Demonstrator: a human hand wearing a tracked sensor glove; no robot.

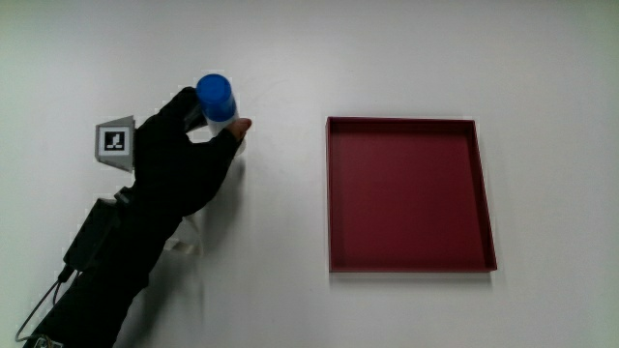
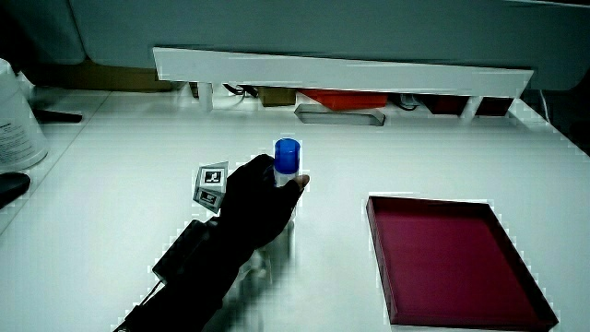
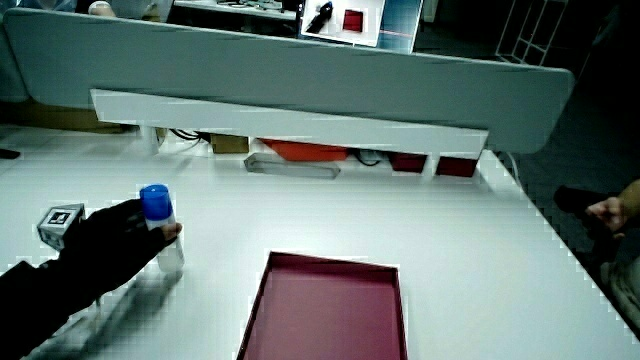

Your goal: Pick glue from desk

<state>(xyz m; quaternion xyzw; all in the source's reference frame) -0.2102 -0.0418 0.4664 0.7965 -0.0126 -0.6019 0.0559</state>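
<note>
The glue (image 1: 219,104), upright on the tabletop (image 1: 290,300) in the upper part of the frame beside the red tray (image 1: 410,196), is gripped by the hand's (image 1: 179,159) fingers (image 1: 239,127), so only lifting seems left.

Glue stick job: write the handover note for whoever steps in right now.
Hand: fingers closed around the glue stick, blue cap sticking out above them, beside the red tray.
Glue stick: upright in the grasp; whether its base has left the table cannot be told.
Red tray: holds nothing.
Done: grasp made.
Left: lift the glue stick clear of the table.
</note>
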